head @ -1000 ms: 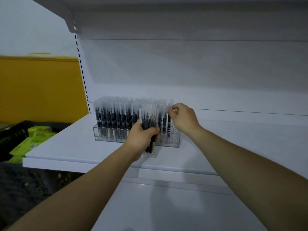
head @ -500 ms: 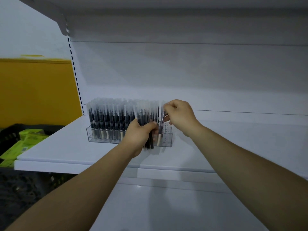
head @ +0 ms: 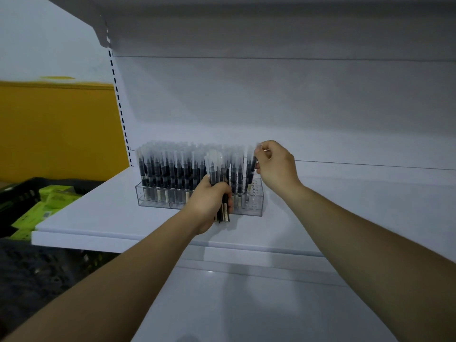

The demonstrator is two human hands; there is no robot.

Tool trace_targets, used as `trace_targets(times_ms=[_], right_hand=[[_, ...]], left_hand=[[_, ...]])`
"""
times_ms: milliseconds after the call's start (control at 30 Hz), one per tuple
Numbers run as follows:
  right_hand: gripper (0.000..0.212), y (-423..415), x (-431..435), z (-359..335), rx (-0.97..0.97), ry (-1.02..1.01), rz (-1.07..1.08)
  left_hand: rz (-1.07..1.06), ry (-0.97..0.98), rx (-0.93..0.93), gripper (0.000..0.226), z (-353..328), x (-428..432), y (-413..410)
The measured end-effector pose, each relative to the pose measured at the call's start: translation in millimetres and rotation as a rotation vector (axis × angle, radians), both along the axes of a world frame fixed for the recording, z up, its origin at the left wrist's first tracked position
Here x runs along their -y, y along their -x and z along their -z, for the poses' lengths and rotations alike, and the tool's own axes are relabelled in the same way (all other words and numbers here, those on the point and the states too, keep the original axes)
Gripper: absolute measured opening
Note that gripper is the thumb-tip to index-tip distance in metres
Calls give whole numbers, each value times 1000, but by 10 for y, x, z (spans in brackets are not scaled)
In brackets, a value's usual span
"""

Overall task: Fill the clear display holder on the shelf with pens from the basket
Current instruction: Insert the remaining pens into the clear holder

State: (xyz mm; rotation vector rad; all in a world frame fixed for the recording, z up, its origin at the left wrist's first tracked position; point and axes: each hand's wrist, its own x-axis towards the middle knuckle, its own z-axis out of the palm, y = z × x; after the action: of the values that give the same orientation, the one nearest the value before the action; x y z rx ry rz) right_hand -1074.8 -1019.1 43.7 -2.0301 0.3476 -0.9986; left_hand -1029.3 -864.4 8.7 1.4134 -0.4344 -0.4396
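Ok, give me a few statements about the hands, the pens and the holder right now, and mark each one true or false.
1. The left hand grips a bundle of pens in front of the clear holder. True.
2. The right hand lies flat and empty on the shelf. False: it pinches the top of a single pen at the holder's right end.
3. The holder's right end has empty holes. True.
4. The holder's left part is bare. False: it is packed with upright pens.
5. The boxes in the dark basket are red. False: they are green.
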Motion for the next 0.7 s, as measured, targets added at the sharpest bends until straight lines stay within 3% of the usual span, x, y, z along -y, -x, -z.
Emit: trace_targets(times_ms=[467, 633, 700], right_hand=[[23, -53, -15, 97, -187, 154, 47], [20, 120, -127, 8, -20, 126, 53], [24, 175, -192, -62, -61, 128, -18]], left_hand=[[-48, 33, 116, 15, 88, -45, -43], [-33, -1, 168, 19, 69, -27, -5], [-9, 4, 187, 16, 48, -15, 24]])
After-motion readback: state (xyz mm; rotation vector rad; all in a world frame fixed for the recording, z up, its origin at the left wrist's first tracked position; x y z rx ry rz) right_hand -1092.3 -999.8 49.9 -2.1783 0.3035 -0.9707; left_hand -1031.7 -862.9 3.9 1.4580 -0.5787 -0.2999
